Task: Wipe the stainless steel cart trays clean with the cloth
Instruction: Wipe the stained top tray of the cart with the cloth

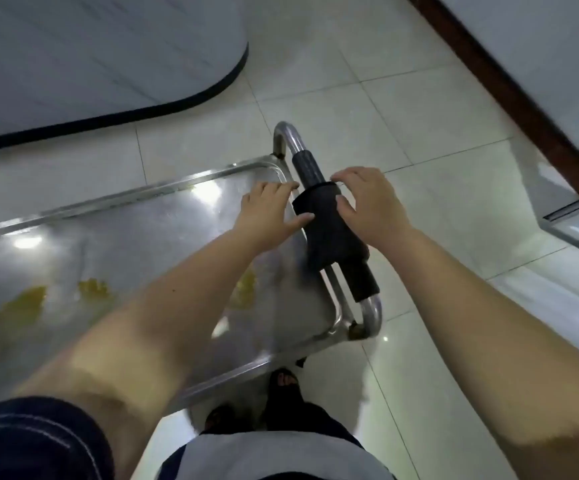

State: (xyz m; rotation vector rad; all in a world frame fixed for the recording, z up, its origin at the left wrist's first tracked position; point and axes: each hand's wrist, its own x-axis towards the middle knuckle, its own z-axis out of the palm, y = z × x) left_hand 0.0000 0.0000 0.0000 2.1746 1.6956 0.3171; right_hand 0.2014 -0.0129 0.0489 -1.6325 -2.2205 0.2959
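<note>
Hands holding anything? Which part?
Nothing clearly gripped: left hand and right hand touch opposite sides of the black cloth draped over the steel cart handle, fingers spread.

Glossy pale floor tiles (402,109) lie all around. Beyond the left hand (269,211) curves a white, black-based counter (90,46); past the right hand (367,202) runs a brown skirting board (506,88).

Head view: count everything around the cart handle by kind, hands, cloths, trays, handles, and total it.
Bare hands: 2, left hand, right hand
Black folded cloth: 1
Stainless steel cart tray: 1
Curved steel tube handle: 1
Total: 5
</note>
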